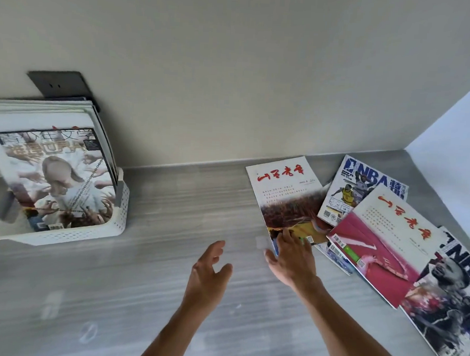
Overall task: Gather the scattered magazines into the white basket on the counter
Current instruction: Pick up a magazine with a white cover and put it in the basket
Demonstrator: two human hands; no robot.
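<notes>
A white perforated basket (pixel 119 212) stands at the left of the grey counter, with several magazines (pixel 57 174) upright in it, leaning on the wall. More magazines lie scattered at the right: a white one with red script (pixel 284 196), an NBA issue (pixel 364 190), a pink and white one (pixel 388 240) and another NBA issue (pixel 450 298). My right hand (pixel 292 257) lies flat on the near corner of the white magazine with red script, fingers spread. My left hand (pixel 210 269) hovers open over the bare counter just left of it.
A dark wall socket (pixel 61 84) sits behind the basket. The beige wall runs along the back of the counter (pixel 186 202), and a pale side wall (pixel 453 140) closes the right end.
</notes>
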